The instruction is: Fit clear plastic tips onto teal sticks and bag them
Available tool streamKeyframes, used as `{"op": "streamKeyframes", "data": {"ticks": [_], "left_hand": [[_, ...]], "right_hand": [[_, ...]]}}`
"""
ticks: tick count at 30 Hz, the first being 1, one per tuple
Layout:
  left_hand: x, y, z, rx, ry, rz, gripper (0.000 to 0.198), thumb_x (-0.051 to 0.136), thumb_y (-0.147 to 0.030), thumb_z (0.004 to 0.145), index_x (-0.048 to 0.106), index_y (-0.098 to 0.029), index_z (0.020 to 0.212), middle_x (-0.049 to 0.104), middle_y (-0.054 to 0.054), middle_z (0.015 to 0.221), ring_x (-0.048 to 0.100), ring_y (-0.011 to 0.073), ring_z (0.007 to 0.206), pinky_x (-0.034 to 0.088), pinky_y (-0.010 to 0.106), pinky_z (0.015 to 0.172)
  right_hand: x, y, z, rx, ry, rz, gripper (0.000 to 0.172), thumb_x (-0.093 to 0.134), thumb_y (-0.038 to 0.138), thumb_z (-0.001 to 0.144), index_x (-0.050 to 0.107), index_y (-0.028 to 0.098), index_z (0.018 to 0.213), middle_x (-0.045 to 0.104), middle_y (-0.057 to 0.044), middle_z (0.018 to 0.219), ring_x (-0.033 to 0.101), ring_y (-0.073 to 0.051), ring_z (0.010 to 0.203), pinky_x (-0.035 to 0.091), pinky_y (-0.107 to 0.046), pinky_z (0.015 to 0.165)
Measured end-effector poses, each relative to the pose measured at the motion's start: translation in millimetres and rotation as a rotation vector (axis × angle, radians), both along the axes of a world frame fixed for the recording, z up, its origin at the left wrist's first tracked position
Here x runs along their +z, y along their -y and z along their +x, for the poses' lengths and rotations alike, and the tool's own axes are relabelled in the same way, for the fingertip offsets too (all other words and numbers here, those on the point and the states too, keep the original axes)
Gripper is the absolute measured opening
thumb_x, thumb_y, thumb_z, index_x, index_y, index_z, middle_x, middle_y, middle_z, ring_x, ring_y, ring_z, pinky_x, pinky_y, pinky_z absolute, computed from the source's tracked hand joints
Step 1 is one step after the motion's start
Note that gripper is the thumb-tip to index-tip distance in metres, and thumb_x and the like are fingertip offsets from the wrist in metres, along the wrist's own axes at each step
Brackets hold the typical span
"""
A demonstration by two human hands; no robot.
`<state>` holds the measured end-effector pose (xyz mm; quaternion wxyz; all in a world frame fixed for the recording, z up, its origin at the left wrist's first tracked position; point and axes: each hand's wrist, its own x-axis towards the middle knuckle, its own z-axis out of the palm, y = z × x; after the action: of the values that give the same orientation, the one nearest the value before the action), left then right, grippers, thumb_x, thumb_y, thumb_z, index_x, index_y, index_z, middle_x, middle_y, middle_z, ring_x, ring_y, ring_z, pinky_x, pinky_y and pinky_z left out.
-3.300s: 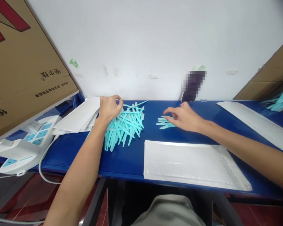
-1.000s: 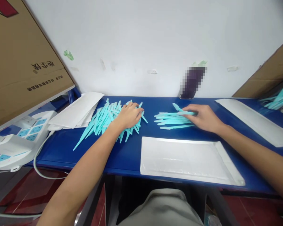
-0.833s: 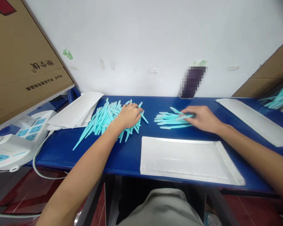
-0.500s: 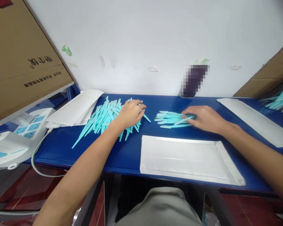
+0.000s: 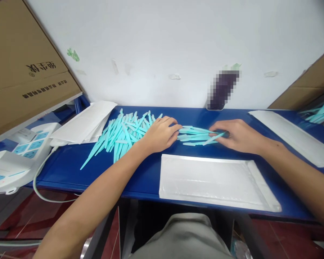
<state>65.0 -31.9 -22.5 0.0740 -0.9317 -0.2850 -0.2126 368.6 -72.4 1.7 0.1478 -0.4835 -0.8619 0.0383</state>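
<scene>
A bundle of slim, tapered turquoise sticks with pale capped ends (image 5: 196, 136) lies fanned out between my hands. My right hand (image 5: 236, 136) grips its narrow ends between thumb and fingers. At the bundle's left side, my left hand (image 5: 163, 135) has its fingers curled, the tips meeting the pale ends; whatever is in them is hidden. Behind that hand spreads a loose pile of the same sticks (image 5: 118, 136), partly covered by the hand and forearm. Closer to me, a flat white padded envelope (image 5: 210, 183) lies along the table's front edge.
White envelopes (image 5: 81, 124) are stacked at the left, beside a power strip (image 5: 35, 147) with a cable. A large cardboard box (image 5: 24, 61) rises behind them. Another white envelope (image 5: 291, 138) lies right. A pixelated dark object (image 5: 223, 90) leans on the wall (image 5: 151, 46).
My left hand has moved right, from the pile to the pale ends of the bundle. The right hand keeps its grip in nearly the same place.
</scene>
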Motion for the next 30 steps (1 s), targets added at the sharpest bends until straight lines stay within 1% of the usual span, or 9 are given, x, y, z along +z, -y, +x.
{"op": "streamKeyframes", "data": {"ticks": [2,5,11,14,18,20,26,30], "left_hand": [[0.7,3,2,-0.033,-0.011,-0.023,0.035,0.042,-0.027,0.104,0.068,-0.018,0.125,0.067,0.012,0.126,0.060,0.0272,0.116,0.045,0.043,0.099],[1.1,9,5,-0.091,-0.049,-0.061,0.035,0.045,-0.030,0.104,0.070,-0.018,0.124,0.066,0.013,0.128,0.058,0.0281,0.121,0.044,0.044,0.101],[-3.5,13,8,-0.142,-0.116,-0.129,0.032,0.049,-0.033,0.104,0.074,-0.022,0.122,0.062,0.014,0.134,0.056,0.0296,0.126,0.045,0.046,0.103],[-6.0,11,8,-0.139,-0.099,-0.155,0.032,0.051,-0.034,0.104,0.074,-0.023,0.122,0.061,0.014,0.134,0.056,0.0291,0.125,0.044,0.046,0.103],[-6.8,8,7,-0.136,-0.052,-0.176,0.033,0.050,-0.032,0.103,0.071,-0.020,0.125,0.063,0.014,0.132,0.057,0.0282,0.122,0.045,0.046,0.103],[-6.8,7,6,-0.132,-0.038,-0.178,0.033,0.048,-0.031,0.104,0.070,-0.019,0.125,0.064,0.013,0.130,0.057,0.0281,0.121,0.045,0.046,0.102],[-8.6,3,5,-0.071,-0.051,-0.156,0.035,0.044,-0.030,0.105,0.070,-0.018,0.126,0.064,0.013,0.128,0.057,0.0283,0.118,0.045,0.045,0.099],[-9.9,1,4,-0.026,-0.062,-0.114,0.037,0.044,-0.032,0.106,0.069,-0.017,0.128,0.063,0.013,0.130,0.056,0.0293,0.121,0.043,0.046,0.103]], "right_hand": [[1.3,1,-1,0.009,0.038,-0.028,0.021,0.054,0.035,0.086,0.072,0.028,0.094,0.077,-0.005,0.091,0.069,-0.025,0.076,0.051,-0.038,0.069],[1.5,1,-1,0.025,0.123,-0.026,0.022,0.052,0.034,0.087,0.073,0.027,0.089,0.076,-0.006,0.093,0.068,-0.024,0.074,0.049,-0.037,0.068],[-1.8,1,-1,0.046,0.164,0.001,0.028,0.050,0.034,0.091,0.077,0.026,0.095,0.075,-0.006,0.096,0.067,-0.021,0.073,0.046,-0.035,0.063],[-4.3,3,-6,0.077,0.138,-0.010,0.030,0.051,0.035,0.092,0.078,0.025,0.100,0.075,-0.007,0.097,0.068,-0.021,0.074,0.048,-0.034,0.064],[-4.2,6,-9,0.079,0.105,-0.012,0.035,0.053,0.043,0.094,0.078,0.024,0.110,0.072,-0.009,0.096,0.067,-0.022,0.072,0.048,-0.036,0.064],[-3.5,7,-9,0.094,0.106,-0.019,0.036,0.054,0.045,0.095,0.077,0.023,0.113,0.070,-0.009,0.097,0.066,-0.022,0.072,0.049,-0.036,0.065],[-6.2,6,-7,0.147,0.144,0.017,0.039,0.045,0.039,0.101,0.078,0.021,0.113,0.069,-0.010,0.101,0.067,-0.022,0.078,0.047,-0.035,0.067],[-5.6,7,-10,0.171,0.173,0.078,0.042,0.047,0.045,0.101,0.079,0.019,0.110,0.073,-0.012,0.100,0.067,-0.027,0.089,0.044,-0.040,0.075]]}}
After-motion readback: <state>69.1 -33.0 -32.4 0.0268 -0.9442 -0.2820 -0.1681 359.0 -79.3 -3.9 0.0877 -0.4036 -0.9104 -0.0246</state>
